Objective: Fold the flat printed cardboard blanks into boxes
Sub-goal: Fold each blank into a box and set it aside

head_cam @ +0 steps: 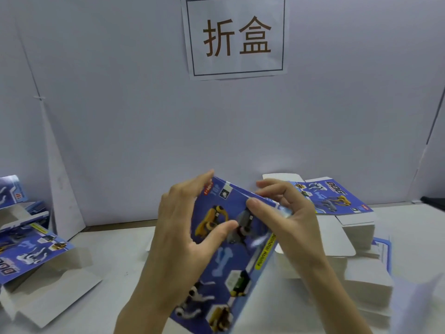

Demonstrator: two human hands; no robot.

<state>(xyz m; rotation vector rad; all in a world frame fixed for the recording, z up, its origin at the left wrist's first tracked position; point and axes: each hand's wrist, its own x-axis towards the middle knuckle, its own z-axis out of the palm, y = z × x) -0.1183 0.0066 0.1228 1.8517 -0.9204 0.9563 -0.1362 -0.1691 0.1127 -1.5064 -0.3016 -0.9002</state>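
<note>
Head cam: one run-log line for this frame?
step: folding | left hand: grips blank at left edge | right hand: pinches top fold | blank stack: far right | loose blanks: left

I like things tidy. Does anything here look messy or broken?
Nothing on the held blank looks torn. The boxes on the left lie heaped and tilted, and the top blank on the right stack sits crooked.

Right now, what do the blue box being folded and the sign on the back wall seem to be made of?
Blue box: thin cardboard with a seemingly glossy colour print; it keeps a sharp crease and shows a faint sheen. Sign: probably plain matte white paper; its lower edge looks slightly curled.
</note>
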